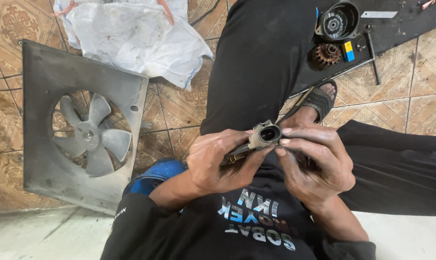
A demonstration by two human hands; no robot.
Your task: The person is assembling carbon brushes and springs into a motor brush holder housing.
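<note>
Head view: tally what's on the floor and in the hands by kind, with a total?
Fan shroud with grey fan: 1
White plastic bag: 1
Round black motor housing: 1
Copper-wound armature: 1
Long metal rods: 2
Small metal part, held by left hand and right hand: 1
Total: 7

- Floor tiles (179, 103): brown and tan with an ornate floral pattern, split by dark grout lines.
- Fan shroud (44, 159) and its five-bladed fan (90, 137): dull, dusty grey.
- Plastic sack (136, 36): white, with thin orange-red strips.
- Small motor part (263, 136) in both hands: dirty grey metal with a black round opening.
- Trousers (261, 58): black.
- Shirt (256, 226): black with white and grey lettering.
- Sandal (319, 98): black mesh.
- Armature (326, 54): coppery brown.
- Mat (406, 24): black.
</note>
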